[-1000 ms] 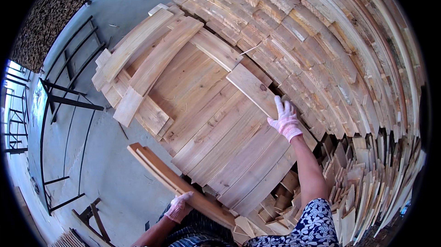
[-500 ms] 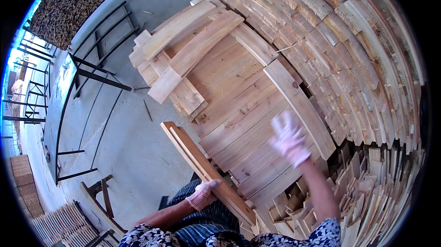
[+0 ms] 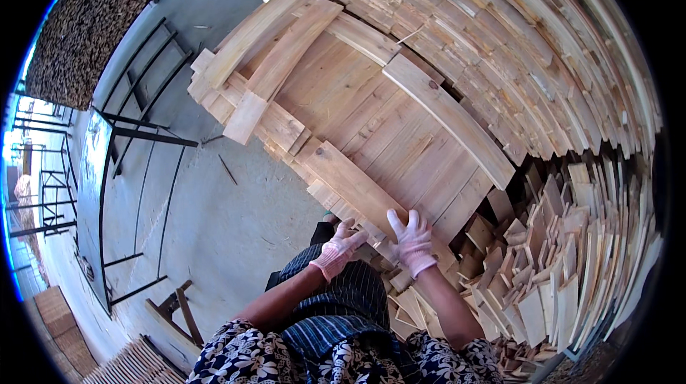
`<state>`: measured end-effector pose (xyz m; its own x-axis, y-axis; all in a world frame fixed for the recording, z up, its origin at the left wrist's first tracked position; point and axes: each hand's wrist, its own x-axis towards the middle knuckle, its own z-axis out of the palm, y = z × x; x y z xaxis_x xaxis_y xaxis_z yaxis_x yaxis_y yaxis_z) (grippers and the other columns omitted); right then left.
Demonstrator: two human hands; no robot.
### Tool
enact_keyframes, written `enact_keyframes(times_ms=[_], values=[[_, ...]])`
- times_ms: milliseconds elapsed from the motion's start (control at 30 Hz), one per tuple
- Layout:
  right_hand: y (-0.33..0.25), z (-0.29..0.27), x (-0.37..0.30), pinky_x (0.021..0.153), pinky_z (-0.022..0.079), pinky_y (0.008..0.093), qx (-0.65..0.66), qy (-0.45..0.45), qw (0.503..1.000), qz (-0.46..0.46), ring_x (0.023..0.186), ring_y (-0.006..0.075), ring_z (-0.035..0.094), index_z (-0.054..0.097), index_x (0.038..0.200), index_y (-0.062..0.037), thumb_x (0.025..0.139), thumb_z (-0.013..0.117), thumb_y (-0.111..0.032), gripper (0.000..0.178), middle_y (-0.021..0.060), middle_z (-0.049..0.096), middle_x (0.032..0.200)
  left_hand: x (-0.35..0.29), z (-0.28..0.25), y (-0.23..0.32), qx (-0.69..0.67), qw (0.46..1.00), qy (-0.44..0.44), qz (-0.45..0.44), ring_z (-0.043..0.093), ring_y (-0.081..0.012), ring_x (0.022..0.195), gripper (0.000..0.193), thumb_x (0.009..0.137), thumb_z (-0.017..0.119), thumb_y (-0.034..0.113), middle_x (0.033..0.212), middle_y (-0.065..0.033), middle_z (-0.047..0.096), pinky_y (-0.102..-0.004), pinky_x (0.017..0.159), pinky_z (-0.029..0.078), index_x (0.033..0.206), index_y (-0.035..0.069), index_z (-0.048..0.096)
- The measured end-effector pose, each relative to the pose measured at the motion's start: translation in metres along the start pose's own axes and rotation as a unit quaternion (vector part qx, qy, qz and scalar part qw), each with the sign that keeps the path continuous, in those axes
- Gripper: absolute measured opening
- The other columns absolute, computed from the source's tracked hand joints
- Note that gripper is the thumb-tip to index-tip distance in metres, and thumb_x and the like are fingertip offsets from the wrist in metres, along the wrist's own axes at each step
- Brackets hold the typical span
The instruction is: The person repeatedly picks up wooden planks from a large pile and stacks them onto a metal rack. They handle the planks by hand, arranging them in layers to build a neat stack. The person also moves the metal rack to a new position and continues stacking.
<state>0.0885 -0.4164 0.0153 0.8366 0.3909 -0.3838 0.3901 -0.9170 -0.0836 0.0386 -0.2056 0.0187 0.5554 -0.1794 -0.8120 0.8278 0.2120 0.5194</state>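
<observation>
Both my hands wear pale pink knitted gloves. A reddish-brown plank [image 3: 354, 178] lies flat along the near-left edge of the board stack [image 3: 421, 159]. My right hand [image 3: 413, 242] rests against this plank's near end, fingers bent and apart. Just to its left, my left hand [image 3: 341, 250] reaches to the stack's side with its fingers apart; I cannot tell whether it touches the board ends there. A paler plank [image 3: 450, 121] lies along the opposite side of the stack. Several more planks [image 3: 286, 55] lie crosswise at its far end.
A high wall of stacked boards [image 3: 493, 48] rises along the right. Upright loose wood strips [image 3: 550, 262] crowd the lower right. Black metal frames [image 3: 146, 134] stand on the grey floor [image 3: 264, 198] at left, beside a rack of dark brown pieces [image 3: 89, 30].
The plank my left hand held at its side now lies on the stack's near-left edge. My right hand has come down left to its end. The view has shifted.
</observation>
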Motion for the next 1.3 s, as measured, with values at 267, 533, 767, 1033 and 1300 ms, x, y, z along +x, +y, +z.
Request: enact_keyframes(times_ms=[267, 533, 767, 1033, 1300], values=[[-0.016, 0.027, 0.023, 0.097, 0.04, 0.0567, 0.035, 0.07, 0.996, -0.036, 0.118, 0.0385, 0.048, 0.047, 0.146, -0.0324, 0.073, 0.077, -0.032, 0.078, 0.0184, 0.045, 0.13, -0.01, -0.013, 0.002, 0.247, 0.959, -0.091, 0.108, 0.056, -0.0116, 0.104, 0.062, 0.097, 0.065, 0.02, 0.123, -0.0072, 0.06, -0.0257, 0.09, 0.047, 0.149, 0.002, 0.036], [-0.031, 0.027, 0.035, 0.091, 0.038, 0.0507, -0.012, 0.084, 0.995, 0.059, 0.108, 0.031, 0.051, 0.049, 0.141, -0.0452, 0.093, 0.051, -0.022, 0.054, 0.0135, 0.051, 0.122, 0.014, -0.017, 0.069, 0.55, 0.758, -0.126, 0.329, 0.058, -0.0295, 0.114, 0.074, 0.084, 0.077, 0.025, 0.125, -0.0153, 0.057, -0.0381, 0.098, 0.049, 0.147, 0.008, 0.042], [-0.028, 0.018, 0.018, 0.095, 0.036, 0.0528, -0.004, 0.09, 0.992, 0.088, 0.108, 0.0309, 0.053, 0.054, 0.135, -0.0426, 0.094, 0.048, -0.025, 0.044, 0.0111, 0.052, 0.12, 0.077, -0.009, 0.145, 0.882, 0.326, -0.13, 0.313, 0.047, -0.0408, 0.127, 0.099, 0.069, 0.086, 0.04, 0.133, -0.0184, 0.048, -0.0557, 0.099, 0.044, 0.151, 0.02, 0.033], [-0.065, 0.016, 0.008, 0.103, 0.034, 0.0634, 0.123, 0.185, 0.946, 0.237, 0.122, 0.0365, 0.049, 0.06, 0.125, -0.0327, 0.083, 0.065, -0.033, 0.042, 0.0117, 0.052, 0.13, 0.106, -0.021, 0.133, 0.909, 0.23, -0.146, 0.316, 0.05, -0.0368, 0.12, 0.112, 0.069, 0.085, 0.041, 0.129, -0.0188, 0.05, -0.053, 0.098, 0.043, 0.157, 0.019, 0.021], [-0.134, 0.178, -0.187, 0.104, 0.045, 0.0454, 0.402, 0.31, 0.589, 0.629, 0.117, 0.0378, 0.057, 0.054, 0.137, -0.0076, 0.085, 0.062, -0.026, 0.056, 0.022, 0.061, 0.126, 0.066, 0.003, 0.078, 0.864, 0.186, -0.24, 0.402, 0.04, -0.0428, 0.134, 0.091, 0.079, 0.075, 0.037, 0.145, -0.0232, 0.043, -0.0575, 0.112, 0.031, 0.154, 0.012, 0.031]])
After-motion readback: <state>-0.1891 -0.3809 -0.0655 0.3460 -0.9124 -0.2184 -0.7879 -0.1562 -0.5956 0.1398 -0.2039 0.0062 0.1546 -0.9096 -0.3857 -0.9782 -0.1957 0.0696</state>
